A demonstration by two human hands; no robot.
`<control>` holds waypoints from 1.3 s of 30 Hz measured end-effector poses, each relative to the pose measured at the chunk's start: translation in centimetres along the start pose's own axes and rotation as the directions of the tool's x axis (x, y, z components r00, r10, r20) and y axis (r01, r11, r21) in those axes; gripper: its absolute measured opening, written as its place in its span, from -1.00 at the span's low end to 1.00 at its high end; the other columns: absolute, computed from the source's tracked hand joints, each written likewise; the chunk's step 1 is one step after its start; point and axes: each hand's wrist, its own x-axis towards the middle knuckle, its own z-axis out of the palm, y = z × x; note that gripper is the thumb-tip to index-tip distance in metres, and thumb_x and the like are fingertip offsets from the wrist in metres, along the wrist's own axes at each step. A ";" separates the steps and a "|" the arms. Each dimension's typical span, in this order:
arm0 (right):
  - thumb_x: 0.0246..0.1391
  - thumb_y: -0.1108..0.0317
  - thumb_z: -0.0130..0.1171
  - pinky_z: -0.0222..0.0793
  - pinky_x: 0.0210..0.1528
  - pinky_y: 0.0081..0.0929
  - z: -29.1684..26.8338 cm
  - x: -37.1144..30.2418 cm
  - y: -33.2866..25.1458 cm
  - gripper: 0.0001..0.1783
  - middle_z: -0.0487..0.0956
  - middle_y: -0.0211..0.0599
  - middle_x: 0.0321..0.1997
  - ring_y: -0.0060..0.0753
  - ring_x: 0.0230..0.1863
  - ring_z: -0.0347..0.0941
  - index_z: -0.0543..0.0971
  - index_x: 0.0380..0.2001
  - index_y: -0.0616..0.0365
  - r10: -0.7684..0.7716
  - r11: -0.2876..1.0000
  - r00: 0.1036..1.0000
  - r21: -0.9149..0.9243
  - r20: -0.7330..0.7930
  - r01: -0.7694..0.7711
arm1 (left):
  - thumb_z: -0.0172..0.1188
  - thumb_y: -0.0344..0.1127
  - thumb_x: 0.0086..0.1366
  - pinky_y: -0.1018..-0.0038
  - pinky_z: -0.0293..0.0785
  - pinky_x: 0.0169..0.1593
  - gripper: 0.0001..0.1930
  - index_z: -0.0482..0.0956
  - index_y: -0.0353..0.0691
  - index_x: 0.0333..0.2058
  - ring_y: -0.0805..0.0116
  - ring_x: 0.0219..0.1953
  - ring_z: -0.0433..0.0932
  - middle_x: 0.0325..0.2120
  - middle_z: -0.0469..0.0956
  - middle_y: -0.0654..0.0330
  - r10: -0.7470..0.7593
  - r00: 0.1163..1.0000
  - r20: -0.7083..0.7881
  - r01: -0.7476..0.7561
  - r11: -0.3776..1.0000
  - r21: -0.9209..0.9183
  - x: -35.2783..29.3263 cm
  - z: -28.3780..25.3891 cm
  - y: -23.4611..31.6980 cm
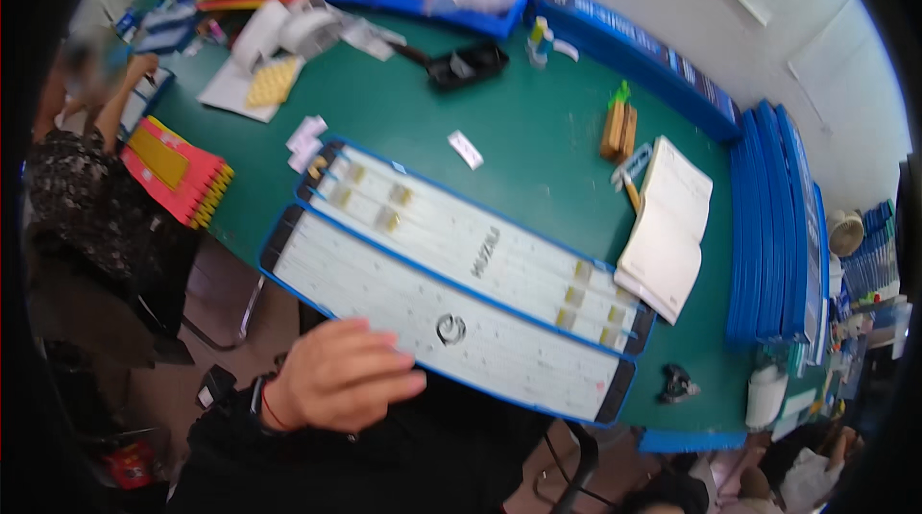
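Note:
My left hand (346, 375) hovers over the near edge of a long, flat blue-edged case (432, 317), its fingers loosely bent and a little apart. Nothing shows between them. A dark band and a red string circle the wrist. The case lies unfolded on the green table, its two white panels side by side. Dark printed marks show on both panels. Small tan pads (573, 296) sit near both ends of the far panel, with thin lines running along it. My right hand is out of view.
An open notebook (667, 226) touches the case's right end. Beyond are a wooden block (618, 130), black tray (468, 64), blue bin (480, 22) and small white label (465, 150). Blue cases (768, 226) stand stacked right. Someone sits at left by a red-and-yellow folder (173, 168).

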 end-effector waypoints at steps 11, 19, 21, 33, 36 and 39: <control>-0.03 0.44 0.19 0.26 -0.15 -0.37 5.4 -16.3 3.9 -0.78 0.51 -0.32 -0.31 -0.23 -0.17 0.42 0.55 -0.24 0.09 0.222 0.593 -0.157 -0.261 0.962 -0.762 | 0.15 -0.08 0.24 0.23 0.18 0.25 -0.55 0.47 -0.17 0.05 0.29 0.17 0.35 0.08 0.42 0.23 -0.029 0.922 0.386 0.077 0.991 -0.109 -0.2 5.5 0.3; -0.02 0.43 0.19 0.29 -0.15 -0.37 5.5 -17.2 4.9 -0.79 0.55 -0.29 -0.28 -0.17 -0.21 0.43 0.55 -0.24 0.12 0.253 0.501 -0.350 -0.432 0.902 -0.750 | 0.22 -0.11 0.21 0.36 0.30 0.20 -0.59 0.54 -0.10 0.01 0.40 0.10 0.43 0.05 0.46 0.34 0.040 0.958 0.284 0.007 0.986 -0.164 0.4 7.8 2.0; -0.01 0.44 0.18 0.30 -0.15 -0.36 4.5 -17.9 5.1 -0.80 0.55 -0.28 -0.28 -0.17 -0.21 0.44 0.56 -0.25 0.13 0.291 0.494 -0.365 -0.465 0.884 -0.734 | 0.23 -0.12 0.20 0.39 0.32 0.18 -0.62 0.56 -0.08 -0.02 0.42 0.07 0.45 0.02 0.49 0.37 0.051 0.964 0.261 -0.014 0.990 -0.144 0.1 8.1 1.7; -0.08 0.41 0.24 0.32 -0.25 -0.24 14.2 -23.0 2.7 -0.90 0.52 -0.27 -0.43 -0.11 -0.30 0.43 0.52 -0.46 0.14 0.090 0.440 -0.228 -0.244 0.969 -0.864 | 0.23 -0.21 0.19 0.26 0.36 0.18 -0.66 0.57 -0.15 -0.07 0.32 0.05 0.49 -0.04 0.53 0.27 -0.101 0.992 0.078 0.106 0.993 -0.059 -1.5 3.6 -1.4; -0.09 0.47 0.21 0.30 -0.31 -0.25 13.9 -23.2 2.8 -0.93 0.46 -0.25 -0.48 -0.11 -0.32 0.41 0.51 -0.49 0.16 0.059 0.434 -0.292 -0.288 0.955 -0.854 | 0.17 -0.36 0.11 0.16 0.31 0.19 -0.71 0.63 -0.15 -0.16 0.15 0.01 0.52 -0.14 0.59 0.17 -0.342 0.937 -0.076 0.349 0.930 0.117 -3.4 1.2 -4.2; -0.08 0.52 0.18 0.29 -0.29 -0.25 13.6 -23.1 2.1 -0.92 0.44 -0.22 -0.44 -0.09 -0.31 0.39 0.49 -0.46 0.16 0.059 0.449 -0.261 -0.259 0.964 -0.855 | 0.17 -0.31 0.10 0.09 0.20 0.24 -0.56 0.52 -0.30 -0.01 0.02 0.12 0.41 0.01 0.49 0.03 -0.587 0.781 -0.213 0.620 0.768 0.160 -4.5 -0.8 -6.6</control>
